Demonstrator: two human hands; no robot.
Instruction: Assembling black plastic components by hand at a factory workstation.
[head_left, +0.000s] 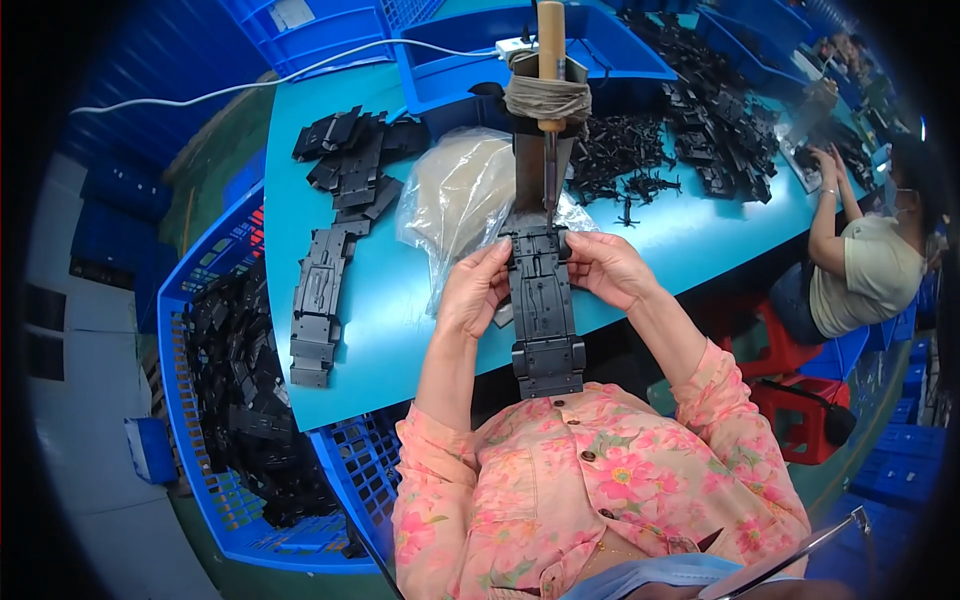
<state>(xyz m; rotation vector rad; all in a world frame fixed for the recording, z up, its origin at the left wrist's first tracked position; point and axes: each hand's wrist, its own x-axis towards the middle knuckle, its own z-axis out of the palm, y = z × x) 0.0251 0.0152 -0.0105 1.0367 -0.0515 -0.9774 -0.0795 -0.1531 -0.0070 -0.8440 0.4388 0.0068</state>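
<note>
1. Left hand (474, 288) and right hand (604, 268) both grip the black plastic chassis (545, 310) by its far end, one on each long side.
2. Its long axis runs away from the body, far end beneath the wooden-handled tool (549, 75) standing over the desk (400, 300).
3. Both hands lie equally near.

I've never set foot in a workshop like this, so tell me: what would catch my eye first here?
Probably the long black plastic part at the centre, held by the left hand and the right hand under an upright tool with a wooden handle. Next, the bright turquoise table strewn with more black parts, and the blue crate full of them at the left. At the right edge, another person works at the same table.
</note>
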